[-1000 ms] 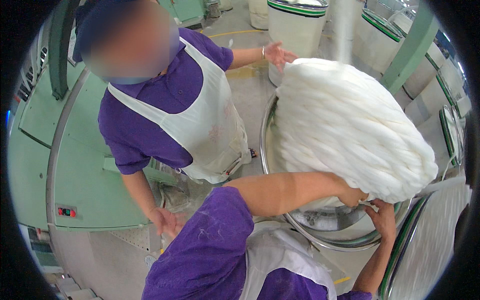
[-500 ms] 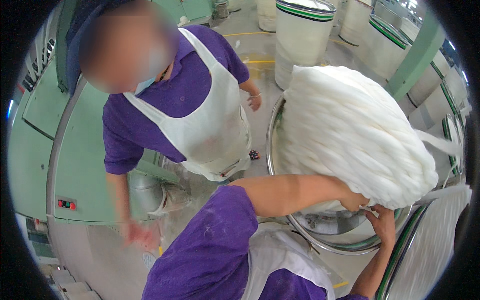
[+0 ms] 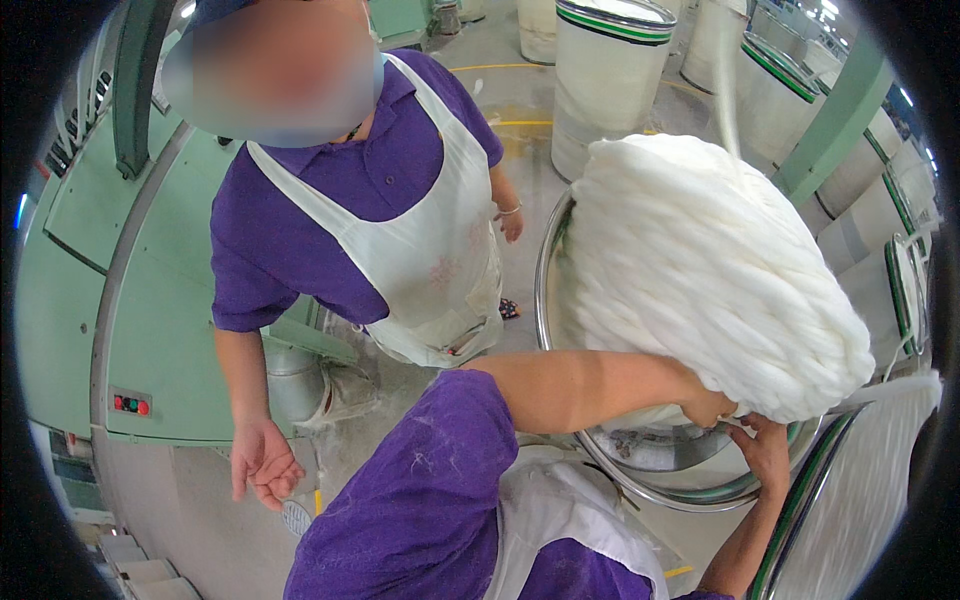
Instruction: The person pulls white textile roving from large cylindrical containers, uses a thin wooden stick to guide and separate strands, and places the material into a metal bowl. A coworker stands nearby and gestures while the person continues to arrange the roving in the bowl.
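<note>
A big heap of thick white sliver [image 3: 715,275] rises above the metal rim of a round can [image 3: 541,270]. At the heap's lower edge my two hands meet, fingertips close together. My left hand [image 3: 708,402], at the end of an arm stretched across from the left, is closed in a pinch on a pale end of sliver. From the lower right my right hand [image 3: 766,452] comes up and pinches at the same spot with thumb and fingers. The heap and my fingers partly hide what lies between them. Below my hands, a grey metal disc [image 3: 665,447] shows inside the can.
A co-worker [image 3: 400,210] in a purple shirt and white apron stands at the left, hands free. Green machine panels [image 3: 170,300] stand behind. Another sliver-filled can [image 3: 850,500] is close by my right arm. Tall white cans [image 3: 608,95] and a green post [image 3: 838,125] stand beyond.
A loose sliver strand at the heap's right side is gone from there; one now stands up from its top. The co-worker has shifted, and the blurred hand is now still. My hands have barely moved.
</note>
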Action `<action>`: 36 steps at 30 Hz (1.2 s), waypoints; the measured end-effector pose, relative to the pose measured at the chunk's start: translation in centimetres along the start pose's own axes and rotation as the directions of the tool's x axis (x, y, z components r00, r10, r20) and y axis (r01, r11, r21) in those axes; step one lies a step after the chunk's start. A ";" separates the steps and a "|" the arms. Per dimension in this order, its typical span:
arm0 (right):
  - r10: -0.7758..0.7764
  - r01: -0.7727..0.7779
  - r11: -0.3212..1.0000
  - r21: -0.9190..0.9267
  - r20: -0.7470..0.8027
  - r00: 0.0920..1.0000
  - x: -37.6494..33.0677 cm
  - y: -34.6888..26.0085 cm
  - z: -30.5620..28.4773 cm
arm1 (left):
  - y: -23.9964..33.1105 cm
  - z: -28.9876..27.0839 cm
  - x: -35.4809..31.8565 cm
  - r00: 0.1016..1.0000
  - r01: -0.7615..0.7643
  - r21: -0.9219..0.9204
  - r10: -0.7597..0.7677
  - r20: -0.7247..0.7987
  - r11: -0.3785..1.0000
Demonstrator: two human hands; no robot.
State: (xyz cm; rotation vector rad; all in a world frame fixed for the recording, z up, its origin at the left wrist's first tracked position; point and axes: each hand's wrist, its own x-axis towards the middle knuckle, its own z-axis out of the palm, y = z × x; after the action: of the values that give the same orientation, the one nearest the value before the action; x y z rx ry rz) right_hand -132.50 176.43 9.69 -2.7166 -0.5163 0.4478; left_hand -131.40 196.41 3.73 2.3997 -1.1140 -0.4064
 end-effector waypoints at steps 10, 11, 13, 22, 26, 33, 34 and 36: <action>0.012 -0.012 1.000 0.015 0.003 1.000 0.1 0.7 0.2 | 0.2 -0.4 -0.1 0.986 0.061 -0.151 -0.037 0.160 0.987; -0.025 0.026 0.999 0.038 -0.008 1.000 0.1 0.8 0.3 | 0.3 -0.5 -0.2 0.985 0.061 -0.156 -0.035 0.167 0.986; -0.064 0.065 0.997 0.038 -0.024 0.998 0.2 0.9 0.4 | 0.5 -0.8 -0.4 0.987 0.042 -0.115 -0.023 0.161 0.993; -0.033 0.033 0.999 0.012 0.002 0.999 0.0 1.0 0.4 | 0.4 -0.1 -0.1 0.975 0.098 -0.191 -0.056 0.213 0.977; -0.018 0.018 1.000 0.002 0.008 1.000 -0.1 0.5 0.2 | -0.1 1.9 0.6 0.996 0.082 -0.227 -0.070 0.060 0.970; -0.005 0.005 1.000 0.000 0.031 1.000 -0.2 -0.5 -0.2 | -1.0 3.5 1.6 0.998 -0.004 -0.009 0.003 -0.067 1.000; 0.043 -0.043 0.999 0.000 0.038 0.998 -0.3 -0.6 -0.2 | -1.0 3.5 1.7 1.000 0.022 -0.077 -0.023 -0.009 0.997; -0.050 0.050 0.999 0.015 0.004 0.999 -0.3 -0.7 -0.2 | -1.0 3.5 1.6 0.992 0.077 -0.183 -0.056 0.115 0.980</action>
State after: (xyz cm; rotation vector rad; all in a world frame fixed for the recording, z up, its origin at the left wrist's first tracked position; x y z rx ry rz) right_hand -132.92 176.83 10.22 -2.6824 -0.5782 0.4435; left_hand -131.31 194.72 0.08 2.2761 -0.9950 -0.6426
